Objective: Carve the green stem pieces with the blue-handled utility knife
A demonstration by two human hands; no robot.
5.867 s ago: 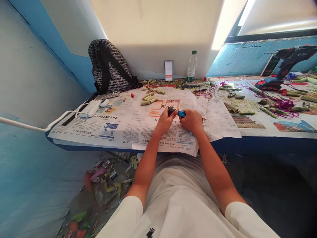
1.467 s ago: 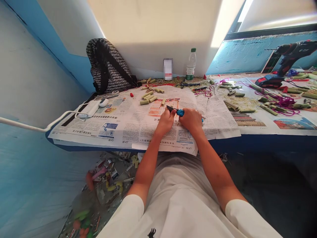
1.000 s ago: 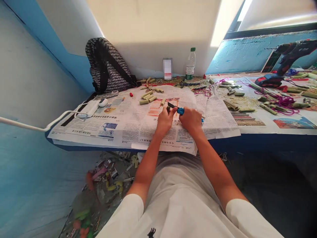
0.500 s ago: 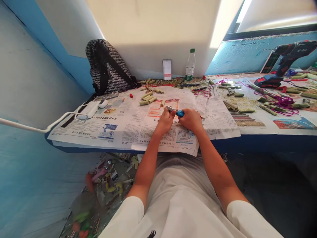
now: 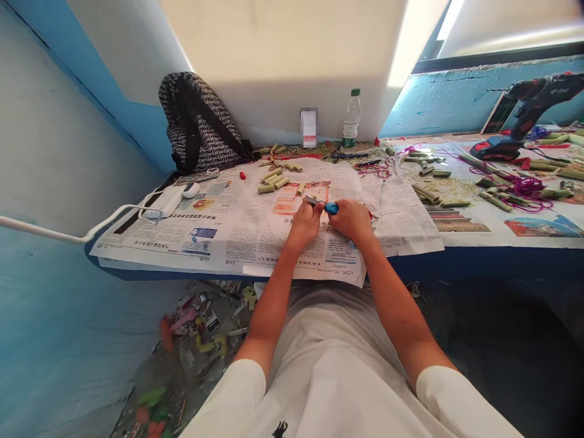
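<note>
Over the newspaper point(image 5: 255, 240), my right hand point(image 5: 353, 220) is closed around the blue handle of a knife point(image 5: 331, 208). Its short metal blade points left, across the top of my left hand point(image 5: 305, 225). The left fingers are curled closed, with the thumb close to the blade and handle; whatever they grip is hidden from this angle. Just beyond the hands lies a short cut bamboo piece point(image 5: 300, 189). Several more bamboo pieces point(image 5: 272, 180) lie in a group farther left.
A patterned backpack point(image 5: 201, 128), a phone point(image 5: 309, 129) and a plastic bottle point(image 5: 350, 121) stand along the back. On the right are a power drill point(image 5: 524, 115), purple string point(image 5: 524, 190) and bamboo offcuts point(image 5: 426, 194). A white power strip point(image 5: 164, 202) lies left. Litter covers the floor below.
</note>
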